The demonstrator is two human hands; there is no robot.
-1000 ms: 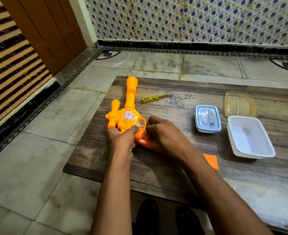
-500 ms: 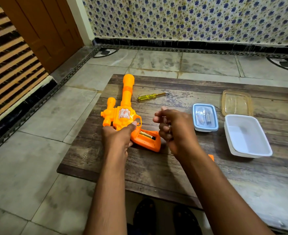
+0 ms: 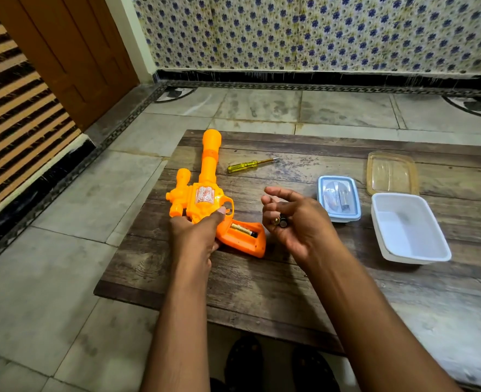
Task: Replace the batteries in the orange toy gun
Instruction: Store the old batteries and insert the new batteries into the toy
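Roughly halfway on removal: one battery (image 3: 280, 222) is pinched in the right hand (image 3: 296, 222), another (image 3: 243, 230) sits in the toy gun (image 3: 205, 199) gripped by the left hand (image 3: 197, 236); fresh cells not yet fitted.

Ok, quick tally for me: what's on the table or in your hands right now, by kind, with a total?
Toy gun: 1
Batteries: 2, one in the open grip bay, one held in the right hand
Screwdriver: 1
Containers: 2, the small blue-lidded box and the open white tub
Loose clear lid: 1
Total: 7
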